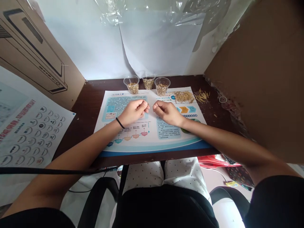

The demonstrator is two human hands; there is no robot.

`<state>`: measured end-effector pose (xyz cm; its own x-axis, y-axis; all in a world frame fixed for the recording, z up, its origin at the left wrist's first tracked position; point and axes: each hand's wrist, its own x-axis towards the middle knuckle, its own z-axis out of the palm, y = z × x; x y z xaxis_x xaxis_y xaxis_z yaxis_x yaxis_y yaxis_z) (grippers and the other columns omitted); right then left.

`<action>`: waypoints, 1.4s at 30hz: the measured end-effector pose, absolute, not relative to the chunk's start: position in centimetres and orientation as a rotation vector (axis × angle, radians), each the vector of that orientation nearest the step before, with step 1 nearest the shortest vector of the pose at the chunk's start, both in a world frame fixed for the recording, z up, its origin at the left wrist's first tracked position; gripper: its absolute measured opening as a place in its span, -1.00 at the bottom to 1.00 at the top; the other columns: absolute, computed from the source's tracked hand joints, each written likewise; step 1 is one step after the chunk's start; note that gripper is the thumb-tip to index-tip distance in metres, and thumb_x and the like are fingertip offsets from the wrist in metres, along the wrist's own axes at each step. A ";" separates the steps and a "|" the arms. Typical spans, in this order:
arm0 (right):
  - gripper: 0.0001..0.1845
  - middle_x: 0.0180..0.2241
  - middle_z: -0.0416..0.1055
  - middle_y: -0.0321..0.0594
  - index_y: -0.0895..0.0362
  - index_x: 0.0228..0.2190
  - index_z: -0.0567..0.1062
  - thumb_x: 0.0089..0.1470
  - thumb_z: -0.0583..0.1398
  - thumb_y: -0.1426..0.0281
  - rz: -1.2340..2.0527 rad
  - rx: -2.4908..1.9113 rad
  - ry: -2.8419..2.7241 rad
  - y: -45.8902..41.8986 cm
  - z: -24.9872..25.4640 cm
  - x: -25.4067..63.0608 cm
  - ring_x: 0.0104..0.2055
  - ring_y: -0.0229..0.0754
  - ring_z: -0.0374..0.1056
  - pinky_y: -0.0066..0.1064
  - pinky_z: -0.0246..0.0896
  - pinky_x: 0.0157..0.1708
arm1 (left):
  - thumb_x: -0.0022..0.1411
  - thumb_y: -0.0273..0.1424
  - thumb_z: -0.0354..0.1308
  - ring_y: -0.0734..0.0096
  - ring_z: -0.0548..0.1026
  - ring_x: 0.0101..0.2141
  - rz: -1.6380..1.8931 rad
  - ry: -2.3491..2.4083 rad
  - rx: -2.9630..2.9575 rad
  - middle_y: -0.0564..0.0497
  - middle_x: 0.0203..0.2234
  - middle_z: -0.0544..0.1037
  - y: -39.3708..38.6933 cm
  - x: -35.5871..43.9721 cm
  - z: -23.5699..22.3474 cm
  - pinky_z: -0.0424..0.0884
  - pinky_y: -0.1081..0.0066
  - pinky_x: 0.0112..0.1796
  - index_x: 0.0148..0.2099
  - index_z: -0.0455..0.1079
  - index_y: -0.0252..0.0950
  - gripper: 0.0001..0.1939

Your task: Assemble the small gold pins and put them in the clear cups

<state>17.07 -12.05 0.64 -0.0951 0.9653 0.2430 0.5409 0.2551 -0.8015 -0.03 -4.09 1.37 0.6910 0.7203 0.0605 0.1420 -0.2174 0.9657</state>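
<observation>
My left hand [133, 111] and my right hand [167, 112] rest over a printed blue-and-white sheet [133, 139] on a dark table [90, 98]. Both hands are closed in a pinch, fingertips nearly meeting. A thin brass pin [151, 105] shows between the two pinches; which hand grips it I cannot tell. A black band circles my left wrist. Beyond my hands stand three clear plastic cups [131, 85] holding small brass parts. A pile of brass pins [184, 96] lies on the sheet at the back right, with more scattered pins [201, 95] beside it.
A cardboard box [33, 47] leans at the left and a cardboard panel [258, 72] walls off the right. A white wall with clear plastic film [161, 12] stands behind. A printed chart [30, 133] lies at the left. A black cable [47, 171] crosses near my left arm.
</observation>
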 end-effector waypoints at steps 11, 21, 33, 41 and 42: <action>-0.68 -0.61 0.05 -0.38 0.10 -0.54 0.19 0.21 0.00 0.25 0.664 -1.412 -1.791 -11.9 0.7 17.1 -0.53 -0.32 -0.02 -0.39 -0.04 -0.46 | 0.36 -0.33 -0.06 0.60 0.24 -0.58 0.605 0.672 2.002 0.02 -0.50 0.43 -4.3 0.0 1.4 0.22 0.53 -0.54 -0.42 0.23 -0.31 -0.71; -0.73 -0.61 0.07 -0.38 0.11 -0.52 0.24 0.21 0.01 0.31 0.677 -1.399 -1.802 -11.9 0.8 17.3 -0.52 -0.32 0.00 -0.39 -0.04 -0.45 | 0.36 -0.34 -0.06 0.57 0.31 -0.52 0.581 0.649 2.061 0.03 -0.50 0.45 -4.4 -0.1 1.8 0.27 0.51 -0.47 -0.44 0.25 -0.32 -0.70; -0.71 -0.62 0.13 -0.36 0.12 -0.54 0.23 0.22 0.01 0.35 0.322 -1.296 -1.890 -12.2 0.0 17.0 -0.57 -0.36 -0.01 -0.42 -0.02 -0.49 | 0.30 -0.39 -0.01 0.58 0.32 -0.58 0.561 0.784 2.181 0.06 -0.60 0.47 -4.8 0.0 2.3 0.24 0.50 -0.45 -0.52 0.30 -0.33 -0.68; -0.72 -0.56 0.28 -0.25 0.14 -0.49 0.33 0.22 -0.03 0.39 0.103 -1.347 -1.998 -12.1 -0.6 17.0 -0.51 -0.29 0.15 -0.41 0.02 -0.46 | 0.23 -0.43 0.00 0.55 0.34 -0.59 0.627 0.921 2.225 0.06 -0.65 0.48 -5.7 0.5 1.8 0.22 0.47 -0.46 -0.53 0.38 -0.33 -0.70; -0.72 -0.56 0.28 -0.24 0.14 -0.49 0.34 0.22 -0.03 0.39 0.089 -1.353 -2.000 -12.0 -0.7 17.0 -0.51 -0.29 0.15 -0.41 0.02 -0.46 | 0.23 -0.43 0.01 0.54 0.34 -0.59 0.639 0.930 2.227 0.06 -0.65 0.49 -5.8 0.6 1.7 0.22 0.47 -0.46 -0.53 0.39 -0.33 -0.71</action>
